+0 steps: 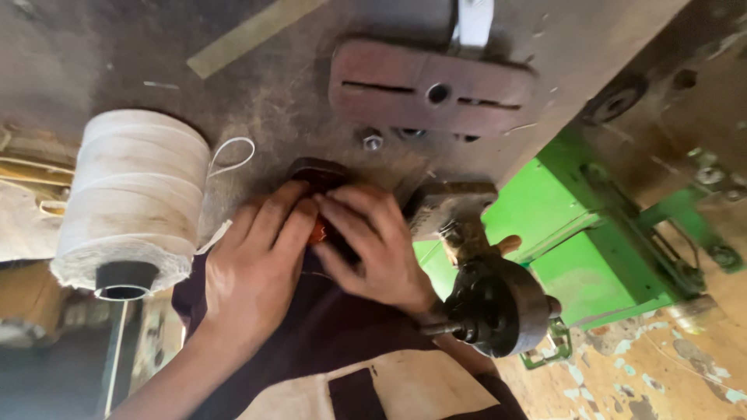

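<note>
The small dark reddish-brown block [317, 204] lies at the workbench [272, 85] edge, pinched between both hands' fingertips (left hand [253, 268] closed over its near-left side, right hand [373, 249] covering its right), thread spool [132, 202] well left.

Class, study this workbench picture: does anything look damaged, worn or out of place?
Yes. The spool of white thread is frayed and fuzzy at its lower end, and a loose loop of thread strays over the scuffed workbench. The floor paint is flaking.
</note>
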Action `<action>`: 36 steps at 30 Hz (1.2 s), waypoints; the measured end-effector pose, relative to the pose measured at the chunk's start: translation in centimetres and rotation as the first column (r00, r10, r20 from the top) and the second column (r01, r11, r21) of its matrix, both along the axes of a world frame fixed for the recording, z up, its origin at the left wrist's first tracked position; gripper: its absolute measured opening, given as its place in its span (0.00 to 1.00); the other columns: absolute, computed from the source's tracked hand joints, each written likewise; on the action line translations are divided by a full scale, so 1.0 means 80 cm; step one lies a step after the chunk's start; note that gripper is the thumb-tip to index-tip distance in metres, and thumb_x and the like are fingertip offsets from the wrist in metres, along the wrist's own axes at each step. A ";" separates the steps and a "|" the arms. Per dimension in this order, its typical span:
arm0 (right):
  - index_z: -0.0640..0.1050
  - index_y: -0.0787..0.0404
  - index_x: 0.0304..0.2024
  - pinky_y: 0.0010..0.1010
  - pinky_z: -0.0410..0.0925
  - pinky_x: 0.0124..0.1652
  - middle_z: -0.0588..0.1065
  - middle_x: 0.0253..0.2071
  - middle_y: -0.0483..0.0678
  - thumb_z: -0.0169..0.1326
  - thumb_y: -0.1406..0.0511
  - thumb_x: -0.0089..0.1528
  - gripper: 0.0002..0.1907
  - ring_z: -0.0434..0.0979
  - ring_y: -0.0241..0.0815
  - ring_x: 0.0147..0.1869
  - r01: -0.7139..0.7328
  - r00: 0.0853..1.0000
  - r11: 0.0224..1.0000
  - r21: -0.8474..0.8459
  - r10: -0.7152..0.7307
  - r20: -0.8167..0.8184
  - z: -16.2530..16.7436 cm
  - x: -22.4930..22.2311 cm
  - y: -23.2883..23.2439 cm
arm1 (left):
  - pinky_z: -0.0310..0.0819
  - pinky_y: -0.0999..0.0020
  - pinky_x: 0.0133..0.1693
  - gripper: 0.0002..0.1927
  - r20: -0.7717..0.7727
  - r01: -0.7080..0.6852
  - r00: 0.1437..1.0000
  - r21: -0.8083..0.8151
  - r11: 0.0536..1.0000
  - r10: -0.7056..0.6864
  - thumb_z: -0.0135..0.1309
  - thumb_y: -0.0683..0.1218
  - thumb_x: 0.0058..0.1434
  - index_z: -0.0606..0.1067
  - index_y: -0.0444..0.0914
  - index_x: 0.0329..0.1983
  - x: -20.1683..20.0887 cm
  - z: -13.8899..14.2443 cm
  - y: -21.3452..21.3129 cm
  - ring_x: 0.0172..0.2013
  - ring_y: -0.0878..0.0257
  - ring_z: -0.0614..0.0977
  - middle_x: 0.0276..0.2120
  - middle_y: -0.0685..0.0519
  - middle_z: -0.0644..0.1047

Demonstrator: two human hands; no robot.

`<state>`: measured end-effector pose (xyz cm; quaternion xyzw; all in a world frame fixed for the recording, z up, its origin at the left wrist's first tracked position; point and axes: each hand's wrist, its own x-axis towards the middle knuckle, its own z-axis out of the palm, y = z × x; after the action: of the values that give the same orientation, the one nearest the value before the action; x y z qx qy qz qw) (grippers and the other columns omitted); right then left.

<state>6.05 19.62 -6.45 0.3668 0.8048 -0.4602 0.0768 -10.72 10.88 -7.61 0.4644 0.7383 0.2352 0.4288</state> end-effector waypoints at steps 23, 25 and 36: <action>0.76 0.67 0.53 0.26 0.67 0.42 0.77 0.41 0.50 0.57 0.72 0.73 0.07 0.76 0.36 0.44 -0.057 0.992 0.758 0.650 -0.028 0.120 0.182 0.004 0.180 | 0.78 0.61 0.39 0.17 -0.051 0.040 0.998 0.219 0.975 -0.029 0.54 0.39 0.54 0.75 0.38 0.48 -0.008 -0.012 0.000 0.44 0.53 0.80 0.52 0.52 0.78; 0.75 0.69 0.37 0.36 0.57 0.33 0.69 0.28 0.54 0.62 0.67 0.72 0.12 0.66 0.48 0.33 -0.163 0.788 0.780 0.604 -0.266 0.556 0.106 -0.051 0.271 | 0.78 0.61 0.39 0.16 -0.055 0.022 0.998 0.222 0.975 -0.010 0.55 0.39 0.54 0.76 0.37 0.47 -0.005 -0.013 -0.003 0.44 0.53 0.80 0.52 0.52 0.78; 0.75 0.68 0.38 0.36 0.65 0.38 0.73 0.33 0.54 0.56 0.71 0.70 0.06 0.73 0.48 0.37 -0.137 0.574 0.858 0.494 -0.338 0.746 -0.002 -0.107 0.379 | 0.78 0.61 0.40 0.17 0.001 -0.051 0.999 0.206 0.977 0.052 0.56 0.37 0.52 0.76 0.39 0.47 -0.006 -0.017 -0.001 0.43 0.53 0.80 0.49 0.53 0.78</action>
<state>-2.48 49.96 -6.62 0.5894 0.7453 -0.0182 0.3112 -11.19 10.84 -8.95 0.4876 0.7228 0.3201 0.3706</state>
